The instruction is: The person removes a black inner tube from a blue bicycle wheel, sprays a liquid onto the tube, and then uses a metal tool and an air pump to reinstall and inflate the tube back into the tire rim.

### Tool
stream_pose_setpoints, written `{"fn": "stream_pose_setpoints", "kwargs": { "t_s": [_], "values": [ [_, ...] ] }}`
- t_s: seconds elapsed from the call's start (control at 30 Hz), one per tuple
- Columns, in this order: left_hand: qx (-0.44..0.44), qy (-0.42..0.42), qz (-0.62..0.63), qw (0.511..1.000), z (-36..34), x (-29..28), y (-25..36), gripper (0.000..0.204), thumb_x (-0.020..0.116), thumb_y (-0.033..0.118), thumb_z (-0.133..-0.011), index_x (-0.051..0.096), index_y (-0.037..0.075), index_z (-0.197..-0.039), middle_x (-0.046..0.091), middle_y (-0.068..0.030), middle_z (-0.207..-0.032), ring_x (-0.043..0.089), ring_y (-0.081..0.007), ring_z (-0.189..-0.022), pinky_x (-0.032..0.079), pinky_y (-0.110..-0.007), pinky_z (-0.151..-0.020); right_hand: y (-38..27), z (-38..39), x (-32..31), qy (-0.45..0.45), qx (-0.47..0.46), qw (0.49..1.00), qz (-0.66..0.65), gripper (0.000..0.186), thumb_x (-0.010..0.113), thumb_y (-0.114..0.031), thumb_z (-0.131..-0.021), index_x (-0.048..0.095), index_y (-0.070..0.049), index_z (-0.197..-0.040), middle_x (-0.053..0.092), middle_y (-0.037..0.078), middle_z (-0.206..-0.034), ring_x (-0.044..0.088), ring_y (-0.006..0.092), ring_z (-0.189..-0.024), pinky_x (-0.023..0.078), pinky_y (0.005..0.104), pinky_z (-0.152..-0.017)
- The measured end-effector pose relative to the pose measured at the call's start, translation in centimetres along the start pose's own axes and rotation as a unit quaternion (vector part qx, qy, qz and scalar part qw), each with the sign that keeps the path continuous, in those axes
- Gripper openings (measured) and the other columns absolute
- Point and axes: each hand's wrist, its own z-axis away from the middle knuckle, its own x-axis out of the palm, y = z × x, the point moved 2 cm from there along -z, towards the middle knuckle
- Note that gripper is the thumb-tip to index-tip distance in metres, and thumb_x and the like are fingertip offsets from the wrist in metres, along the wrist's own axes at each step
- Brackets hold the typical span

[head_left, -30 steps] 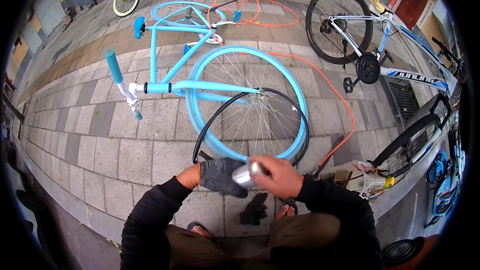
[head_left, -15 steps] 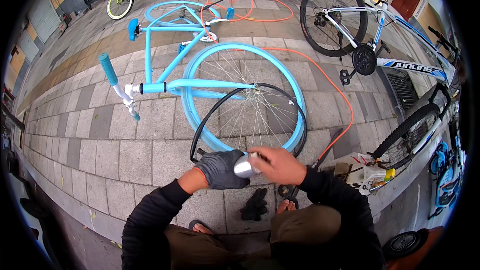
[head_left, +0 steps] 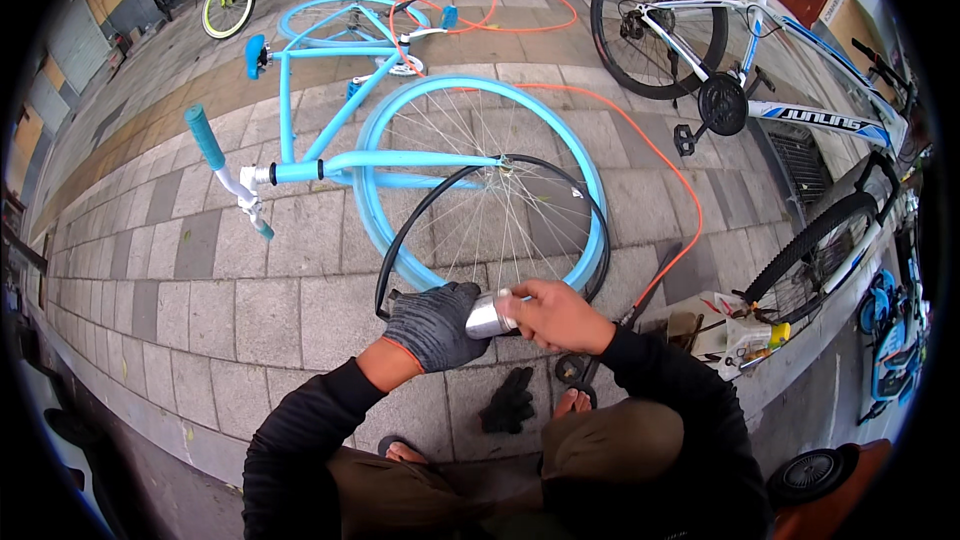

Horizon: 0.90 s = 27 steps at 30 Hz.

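Note:
In a grey knit glove, my left hand [head_left: 430, 328] is wrapped round a small silver metal can [head_left: 486, 319], tilted to the right. The bare fingers of my right hand [head_left: 562, 316] are closed on the can's right end; whether they grip a lid is hidden. Both hands are just in front of the near edge of a light blue bicycle wheel [head_left: 597, 195]. A black inner tube [head_left: 392, 258] loops through and round this wheel, partly outside its rim. The wheel belongs to a light blue bicycle [head_left: 398, 160] lying on its side. A dark glove [head_left: 508, 402] lies by my feet.
An orange hose [head_left: 692, 195] snakes over the grey paving to a black-ended tool near my right arm. A white and blue bicycle [head_left: 790, 115] is at the right, above a box of tools [head_left: 712, 335]. A yellow-green bicycle [head_left: 230, 5] stands at the far left.
My hands and the can have risen slightly in view, and more of the can's silver side shows. My right hand has shifted a little on its end. The view has moved slightly.

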Motion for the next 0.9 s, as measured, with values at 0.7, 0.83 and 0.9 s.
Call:
{"fn": "stream_pose_setpoints", "kwargs": {
  "t_s": [0.7,0.83,0.9],
  "values": [
    [-0.011,-0.027,0.112,0.993,-0.4,1.4,0.1,0.06,0.087,0.045,-0.078,0.068,0.006,-0.12,0.075,-0.02,-0.11,0.074,-0.0392,-0.102,0.059,-0.046,-0.089,-0.1,-0.9,0.9,0.11,-0.247,0.945,0.185,0.049,0.056,-0.045,-0.109,0.065,-0.001,-0.129,0.074,0.019,-0.094,0.073,0.037,-0.087,0.055,0.044,-0.076],
    [0.093,0.003,0.203,0.975,-0.6,2.6,-1.5,0.064,0.084,0.049,-0.078,0.067,0.005,-0.122,0.075,-0.0222,-0.108,0.074,-0.0406,-0.102,0.06,-0.048,-0.086,-1.4,0.4,1.0,0.113,-0.33,0.908,0.231,0.052,0.055,-0.048,-0.109,0.063,-0.001,-0.131,0.074,0.018,-0.096,0.074,0.0356,-0.088,0.056,0.0425,-0.078],
    [0.042,0.033,0.149,0.987,-0.5,2.9,-1.0,0.061,0.084,0.046,-0.08,0.066,0.007,-0.123,0.074,-0.0215,-0.107,0.074,-0.0398,-0.1,0.06,-0.049,-0.085,-0.7,0.2,0.6,0.109,-0.313,0.924,0.189,0.052,0.055,-0.048,-0.109,0.063,-0.001,-0.13,0.074,0.018,-0.098,0.075,0.0354,-0.091,0.057,0.0427,-0.079]
  ]
}}
